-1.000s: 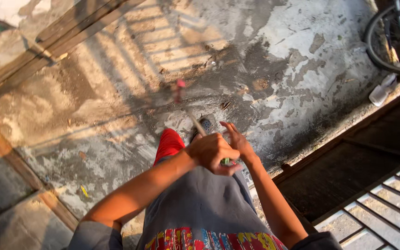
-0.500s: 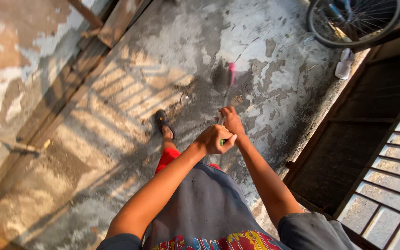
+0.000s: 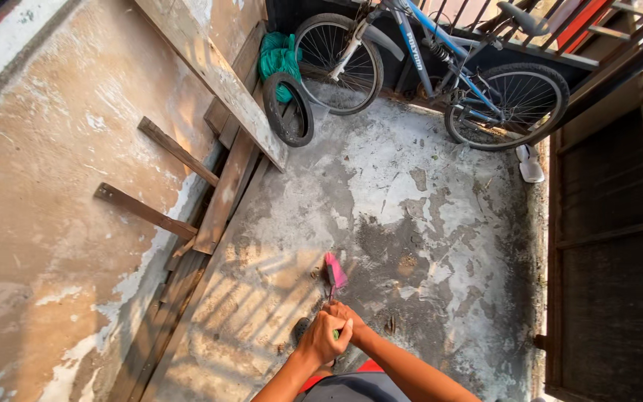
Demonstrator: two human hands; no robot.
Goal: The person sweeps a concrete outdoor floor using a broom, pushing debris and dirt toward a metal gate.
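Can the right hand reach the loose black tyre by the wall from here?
Probably not. The right hand grips the broom handle close to the body, and the loose tyre leans far off across the bare concrete floor.

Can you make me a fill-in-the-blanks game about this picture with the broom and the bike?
1. Both hands, the left hand and the right hand, hold the thin handle of a broom with a ____ head.
2. The blue-framed bicycle stands at the far end of the patchy ____ floor.
3. The loose black tyre leans beside the long wooden ____.

Missing words: pink; concrete; plank
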